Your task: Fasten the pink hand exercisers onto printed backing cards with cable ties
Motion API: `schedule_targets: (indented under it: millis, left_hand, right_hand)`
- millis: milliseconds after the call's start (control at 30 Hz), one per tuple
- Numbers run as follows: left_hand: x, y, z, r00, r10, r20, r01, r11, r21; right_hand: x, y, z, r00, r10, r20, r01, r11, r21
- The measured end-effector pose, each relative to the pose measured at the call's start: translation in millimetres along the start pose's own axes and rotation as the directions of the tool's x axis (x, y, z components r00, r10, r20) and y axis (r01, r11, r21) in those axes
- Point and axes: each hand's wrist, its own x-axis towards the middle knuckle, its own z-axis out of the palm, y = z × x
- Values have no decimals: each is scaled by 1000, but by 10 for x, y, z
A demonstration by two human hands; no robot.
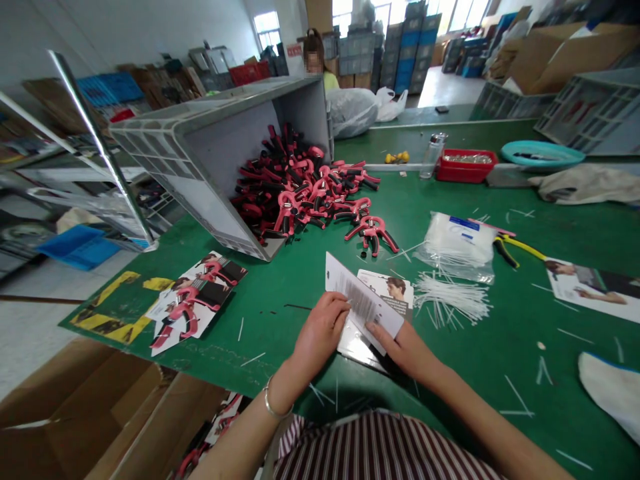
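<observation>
A white printed packaging card (pixel 357 303) stands tilted between my hands, its text side towards me. My right hand (pixel 405 350) grips its lower right edge, the thumb lying across the printed side. Against the card's left part, my left hand (pixel 324 327) has its fingers pinched together; whatever is between the fingertips is too small to make out. Beneath lies a stack of similar cards (pixel 397 288), partly covered. To the right is a loose pile of white cable ties (pixel 453 300). Beyond the card rests a red and black spring clamp (pixel 373 233).
A tipped grey crate (pixel 205 180) spills many clamps (pixel 300 183) onto the green table (pixel 280 360). Carded clamps (pixel 193 303) lie left. A bag of cable ties (pixel 457 243), yellow-handled pliers (pixel 520 247) and a red tray (pixel 466 170) are right. An open carton (pixel 95 400) stands below.
</observation>
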Motion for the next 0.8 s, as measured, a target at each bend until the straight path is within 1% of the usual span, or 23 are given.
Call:
schedule_targets:
  millis: [133, 200, 367, 467, 600, 700, 733, 800]
  left_hand:
    - [24, 3, -11, 992, -121, 31, 116, 984, 133]
    - [55, 35, -4, 986, -152, 62, 138, 972, 190]
    - [120, 88, 25, 981, -153, 119, 107, 940, 323]
    - [138, 113, 12, 979, -131, 153, 64, 924, 378]
    - [157, 182, -45, 965, -147, 215, 40, 898, 438]
    - [181, 238, -83, 957, -151, 246, 25, 893, 450]
    - [192, 253, -95, 954, -154, 256, 20, 887, 461]
    - [212, 275, -124, 945, -163, 282, -4, 861, 509]
  right_hand:
    - [36, 50, 48, 998, -21, -59, 24, 999, 44]
    - [36, 53, 64, 998, -15, -62, 18, 999, 38]
    - [-33, 48, 87, 999, 51, 19, -52, 998, 24]
    - [-66, 55, 78, 997, 54, 50, -55, 998, 11]
    - [-75, 28, 50, 997, 20, 75, -18, 999, -32]
    - [-82, -20, 31, 996, -20, 90, 26, 997, -69]
    - [-84, -31, 16, 994, -34, 103, 42, 996, -81]
    - [-77, -32, -40, 984, -58, 171, 74, 993, -88]
